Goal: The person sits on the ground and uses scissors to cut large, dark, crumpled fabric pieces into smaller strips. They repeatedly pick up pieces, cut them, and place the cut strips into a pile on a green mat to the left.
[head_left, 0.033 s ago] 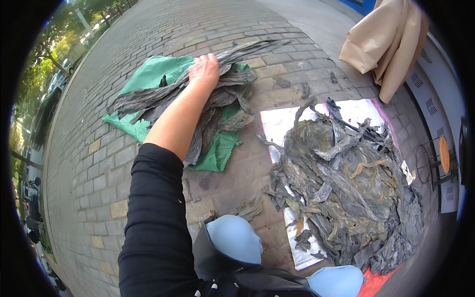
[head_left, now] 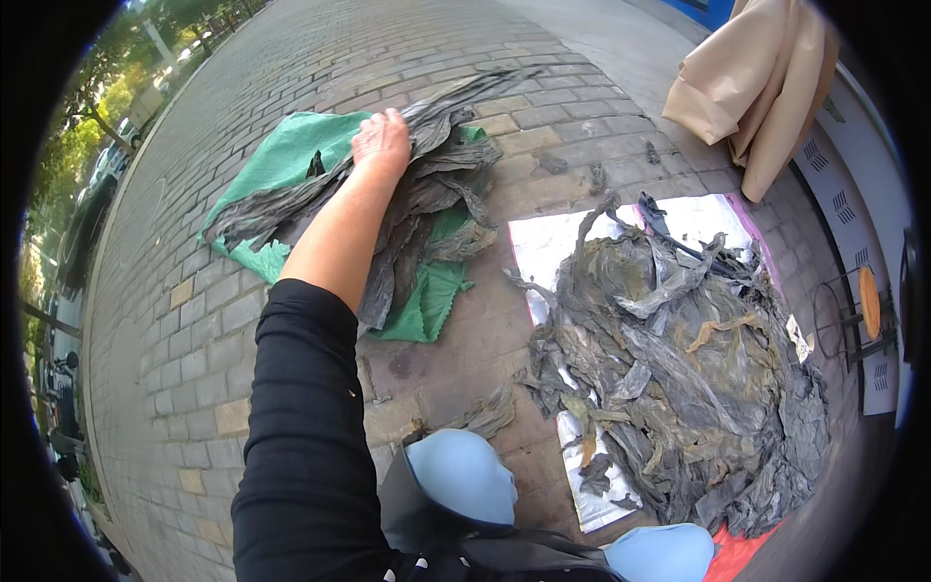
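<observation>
Left hand (head_left: 381, 139) is clamped on some wrinkly dark strips (head_left: 436, 141) over the green sheet (head_left: 305, 141), big greyish heap (head_left: 698, 359) to the sheet's right.

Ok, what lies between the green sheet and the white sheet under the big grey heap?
In the head view, brick paving shows between the green sheet and the white sheet, with grey strips jutting in from both sides.

Ground: grey paving bricks (head_left: 208, 310), some tan. Upper right: 1 creased tan sheet (head_left: 722, 82), hanging in folds beside a pale panel (head_left: 830, 180) with dark slanted slots. Right: 1 round orange-brown disc (head_left: 870, 303) near the panel. Upper left: green trees (head_left: 82, 82).
</observation>
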`<state>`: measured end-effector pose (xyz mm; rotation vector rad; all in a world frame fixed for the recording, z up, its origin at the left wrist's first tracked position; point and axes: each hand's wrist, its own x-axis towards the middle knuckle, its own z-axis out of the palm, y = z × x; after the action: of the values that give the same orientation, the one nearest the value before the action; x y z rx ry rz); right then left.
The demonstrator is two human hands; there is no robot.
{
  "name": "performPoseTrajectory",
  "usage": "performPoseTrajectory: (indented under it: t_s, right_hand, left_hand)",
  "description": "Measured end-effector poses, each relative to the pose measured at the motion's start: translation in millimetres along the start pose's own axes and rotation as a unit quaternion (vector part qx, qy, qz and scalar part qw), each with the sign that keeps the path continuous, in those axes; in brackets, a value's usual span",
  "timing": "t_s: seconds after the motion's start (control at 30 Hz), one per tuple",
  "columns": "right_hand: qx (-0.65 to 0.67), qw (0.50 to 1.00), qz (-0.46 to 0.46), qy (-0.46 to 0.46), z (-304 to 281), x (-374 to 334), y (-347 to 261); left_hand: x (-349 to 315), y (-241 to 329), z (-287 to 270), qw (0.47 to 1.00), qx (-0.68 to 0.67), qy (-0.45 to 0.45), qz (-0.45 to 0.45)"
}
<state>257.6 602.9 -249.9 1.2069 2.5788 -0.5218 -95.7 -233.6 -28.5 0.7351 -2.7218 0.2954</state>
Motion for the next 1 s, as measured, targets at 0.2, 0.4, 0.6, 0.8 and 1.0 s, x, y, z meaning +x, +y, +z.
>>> performPoseTrajectory:
  t_s: [0.2,0.4,0.6,0.8,1.0]
  right_hand:
    - [-0.059,0.998,0.021,0.03,-16.4,-19.0,-23.4]
    - [-0.124,0.992,0.013,0.036,-47.8,-60.9,11.8]
    - [-0.139,0.984,0.108,0.029,-89.8,-105.2,29.0]
    - [0.036,0.997,0.063,0.017,-128.4,-123.5,-1.3]
    - [0.102,0.99,0.04,-0.093,-126.9,-149.9,-18.6]
  left_hand:
    - [65.7,-65.0,95.6,0.989,-0.004,-0.118,-0.089]
    - [-13.5,-42.5,183.7,0.966,0.039,-0.25,-0.047]
    - [-33.0,-76.7,223.8,0.946,0.201,-0.253,-0.01]
    - [3.4,-35.4,206.9,0.905,0.243,-0.336,-0.093]
    - [-89.5,206.2,126.1,0.909,-0.119,-0.073,0.393]
